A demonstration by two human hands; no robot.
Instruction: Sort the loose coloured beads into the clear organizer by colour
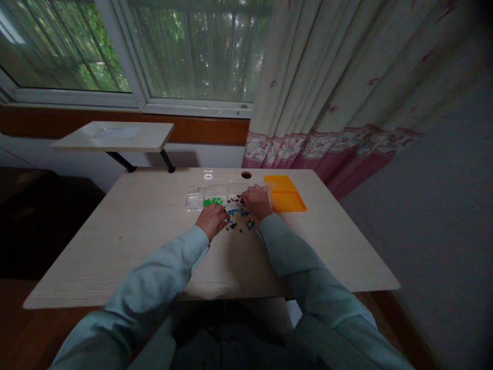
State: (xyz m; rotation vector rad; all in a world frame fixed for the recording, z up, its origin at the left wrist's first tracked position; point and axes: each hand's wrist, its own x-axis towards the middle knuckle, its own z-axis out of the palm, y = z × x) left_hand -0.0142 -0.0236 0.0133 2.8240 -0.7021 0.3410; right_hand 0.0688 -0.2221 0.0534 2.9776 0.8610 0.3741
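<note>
Apparently, the left hand is nearer the small loose pieces on the bench: they lie just right of its curled fingers. The right hand bends its fingers beyond the pile, by the dark pieces at the clear box, whose long side runs left to right. Whether either grips a piece, I cannot tell.
</note>
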